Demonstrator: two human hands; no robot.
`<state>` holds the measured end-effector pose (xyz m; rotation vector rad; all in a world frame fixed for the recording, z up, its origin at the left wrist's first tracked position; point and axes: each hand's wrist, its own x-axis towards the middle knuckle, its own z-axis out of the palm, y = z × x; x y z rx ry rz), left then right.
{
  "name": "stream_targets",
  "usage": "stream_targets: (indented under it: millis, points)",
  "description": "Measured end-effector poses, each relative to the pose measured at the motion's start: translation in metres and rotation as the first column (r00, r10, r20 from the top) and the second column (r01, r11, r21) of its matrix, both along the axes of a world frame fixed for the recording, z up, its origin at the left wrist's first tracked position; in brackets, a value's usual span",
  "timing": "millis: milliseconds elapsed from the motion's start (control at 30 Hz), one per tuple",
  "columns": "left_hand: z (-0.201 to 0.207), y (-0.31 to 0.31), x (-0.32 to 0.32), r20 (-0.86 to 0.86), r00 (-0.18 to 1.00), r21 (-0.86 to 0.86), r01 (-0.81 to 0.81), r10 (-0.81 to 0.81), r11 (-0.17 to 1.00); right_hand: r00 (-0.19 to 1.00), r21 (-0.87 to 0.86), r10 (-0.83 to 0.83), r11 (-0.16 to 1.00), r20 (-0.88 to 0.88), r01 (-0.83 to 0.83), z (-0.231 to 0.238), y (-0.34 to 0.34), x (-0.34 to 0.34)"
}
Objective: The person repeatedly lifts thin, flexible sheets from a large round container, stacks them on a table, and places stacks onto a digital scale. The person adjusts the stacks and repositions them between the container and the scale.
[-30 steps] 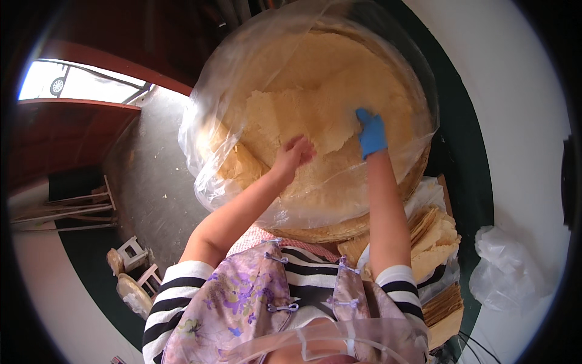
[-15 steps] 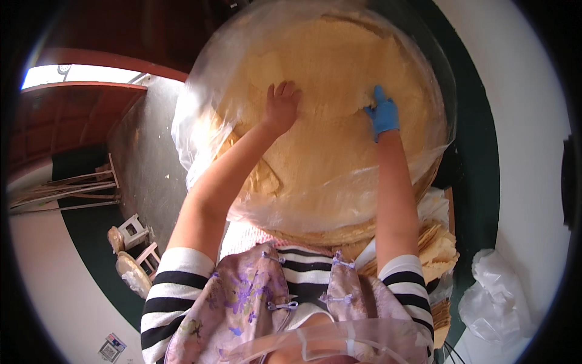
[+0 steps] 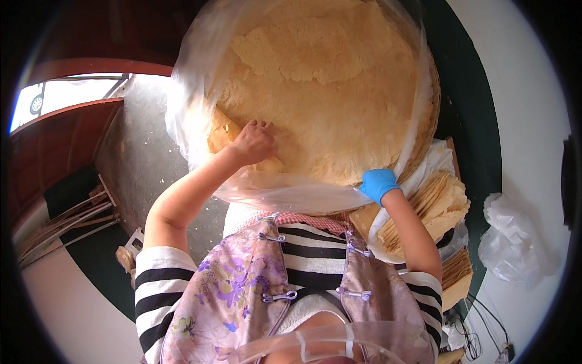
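A large round stack of thin, tan flatbread sheets (image 3: pixel 327 109) lies in front of me, wrapped around its rim by a clear plastic sheet (image 3: pixel 291 189). On the top sheet, toward its left, rests my bare left hand (image 3: pixel 256 143), with its fingers curled and their tips partly hidden. Beside it, a folded, broken flatbread piece (image 3: pixel 221 128) shows at the left edge. My right hand (image 3: pixel 380 184) wears a blue glove. It is closed at the stack's near right edge, and appears to grip the rim of the top flatbread; the fingertips are hidden.
Folded flatbread pieces (image 3: pixel 427 212) stand at my right, beside white plastic. A crumpled clear bag (image 3: pixel 515 242) lies farther right. Wooden strips (image 3: pixel 66 227) lean at the left, near a small stool (image 3: pixel 134 244). Dark cables (image 3: pixel 479 321) hang at the lower right.
Both hands have drawn toward me from the middle of the stack. The right fingers, stretched out before, have closed at the near edge. The plastic over the top has shifted, baring more flatbread.
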<state>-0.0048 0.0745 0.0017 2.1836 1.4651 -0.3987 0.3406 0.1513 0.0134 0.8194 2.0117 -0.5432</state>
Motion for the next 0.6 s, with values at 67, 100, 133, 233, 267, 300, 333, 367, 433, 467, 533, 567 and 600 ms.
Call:
stream_targets:
  millis: [67, 100, 133, 233, 267, 300, 333, 367, 433, 467, 533, 567, 600]
  points:
    - [0.001, -0.009, -0.01, 0.109, 0.994, 0.09, 0.008, -0.018, 0.996, 0.988, 0.119, -0.068, 0.989, -0.14, 0.085, 0.006, -0.015, -0.007]
    - [0.002, -0.015, -0.013, 0.195, 0.979, 0.084, 0.04, -0.056, 0.996, 0.98, 0.173, -0.094, 0.977, -0.177, 0.125, 0.009, -0.021, -0.012]
    - [0.003, -0.021, -0.016, 0.27, 0.959, 0.087, 0.062, -0.083, 0.994, 0.967, 0.181, -0.091, 0.974, -0.236, 0.136, 0.012, -0.025, -0.02]
    - [0.011, -0.037, -0.025, 0.388, 0.912, 0.068, 0.118, -0.135, 0.991, 0.894, 0.159, -0.099, 0.97, -0.436, 0.185, 0.017, -0.039, -0.054]
    - [0.015, -0.041, -0.027, 0.411, 0.9, 0.057, 0.136, -0.148, 0.989, 0.839, 0.121, -0.111, 0.971, -0.533, 0.206, 0.017, -0.044, -0.067]
    - [0.02, -0.044, -0.028, 0.425, 0.891, 0.068, 0.143, -0.158, 0.987, 0.753, 0.077, -0.123, 0.971, -0.646, 0.225, 0.017, -0.051, -0.08]
    - [0.025, -0.046, -0.028, 0.44, 0.882, 0.079, 0.148, -0.168, 0.986, 0.732, 0.093, -0.089, 0.974, -0.675, 0.205, 0.015, -0.056, -0.094]
    - [0.03, -0.047, -0.028, 0.464, 0.867, 0.108, 0.145, -0.179, 0.983, 0.687, 0.109, -0.053, 0.976, -0.725, 0.191, 0.012, -0.06, -0.109]
    - [0.04, -0.049, -0.026, 0.475, 0.87, 0.026, 0.133, -0.129, 0.991, 0.658, 0.139, -0.012, 0.975, -0.753, 0.176, 0.005, -0.068, -0.134]
    - [0.044, -0.05, -0.026, 0.499, 0.86, 0.003, 0.12, -0.106, 0.993, 0.677, 0.152, -0.007, 0.973, -0.736, 0.174, 0.002, -0.071, -0.142]
    - [0.053, -0.051, -0.025, 0.47, 0.875, -0.006, 0.133, -0.115, 0.991, 0.699, 0.197, 0.032, 0.968, -0.715, 0.156, -0.006, -0.075, -0.149]
    - [0.056, -0.051, -0.025, 0.464, 0.878, -0.006, 0.138, -0.119, 0.99, 0.68, 0.132, -0.021, 0.976, -0.733, 0.172, -0.009, -0.075, -0.148]
    - [0.059, -0.052, -0.025, 0.462, 0.88, -0.012, 0.134, -0.114, 0.991, 0.651, 0.065, -0.071, 0.981, -0.756, 0.183, -0.013, -0.076, -0.144]
